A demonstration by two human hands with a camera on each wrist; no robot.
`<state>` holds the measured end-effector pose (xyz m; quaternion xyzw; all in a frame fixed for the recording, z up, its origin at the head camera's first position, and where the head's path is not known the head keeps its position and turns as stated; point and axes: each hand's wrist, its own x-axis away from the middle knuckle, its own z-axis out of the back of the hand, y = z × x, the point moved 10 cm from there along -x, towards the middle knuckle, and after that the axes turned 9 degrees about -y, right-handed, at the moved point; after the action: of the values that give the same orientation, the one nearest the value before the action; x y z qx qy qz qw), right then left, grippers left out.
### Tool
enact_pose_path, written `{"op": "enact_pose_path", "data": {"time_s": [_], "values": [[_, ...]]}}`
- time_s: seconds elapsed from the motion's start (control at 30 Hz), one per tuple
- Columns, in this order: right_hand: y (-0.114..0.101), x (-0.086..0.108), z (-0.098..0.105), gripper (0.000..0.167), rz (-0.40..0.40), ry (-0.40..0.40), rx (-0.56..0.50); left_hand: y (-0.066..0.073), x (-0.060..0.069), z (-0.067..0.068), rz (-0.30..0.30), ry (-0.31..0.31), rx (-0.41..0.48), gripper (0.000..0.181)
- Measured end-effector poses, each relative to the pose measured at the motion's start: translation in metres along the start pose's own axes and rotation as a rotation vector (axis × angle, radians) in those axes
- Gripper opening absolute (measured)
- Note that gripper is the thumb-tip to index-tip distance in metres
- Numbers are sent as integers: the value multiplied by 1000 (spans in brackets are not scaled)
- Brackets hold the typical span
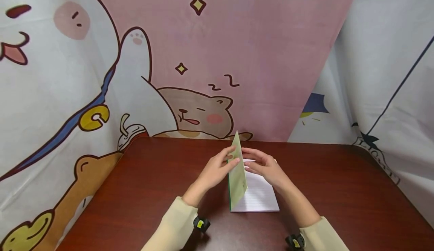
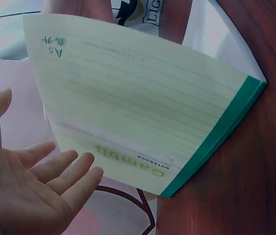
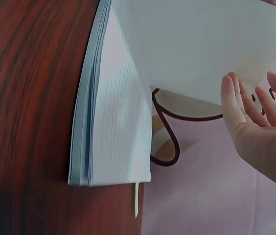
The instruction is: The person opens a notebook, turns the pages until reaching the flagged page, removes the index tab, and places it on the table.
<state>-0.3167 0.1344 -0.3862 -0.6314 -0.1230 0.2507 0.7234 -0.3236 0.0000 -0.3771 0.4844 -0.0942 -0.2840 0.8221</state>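
Observation:
A notebook lies on the table, its lined white pages facing up. Its pale green cover stands nearly upright along a green spine strip, with "Gambit NOTEBOOK" printed on the outside. My left hand is at the outer side of the cover, fingers extended and palm showing in the left wrist view; contact is unclear. On the inner side is my right hand, its fingers loosely bent with their tips at the cover's edge in the right wrist view. A thin pale ribbon sticks out below the pages.
The dark reddish wooden table extends around the notebook. Behind it hangs a pink and white cloth with cartoon animals, reaching down to the table's back edge. Each forearm has a cream sleeve and a small black wrist device.

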Motion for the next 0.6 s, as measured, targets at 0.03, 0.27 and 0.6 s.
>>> {"op": "enact_pose_path", "data": {"time_s": [0.03, 0.27, 0.6], "values": [[0, -1, -3, 51, 4, -8, 4, 1, 0, 1, -1, 4, 6, 57], [-2, -6, -16, 50, 16, -30, 15, 1, 4, 7, 5, 44, 28, 56], [-3, -6, -21, 48, 28, -36, 9, -7, 13, 18, -20, 37, 117, 52]]}}
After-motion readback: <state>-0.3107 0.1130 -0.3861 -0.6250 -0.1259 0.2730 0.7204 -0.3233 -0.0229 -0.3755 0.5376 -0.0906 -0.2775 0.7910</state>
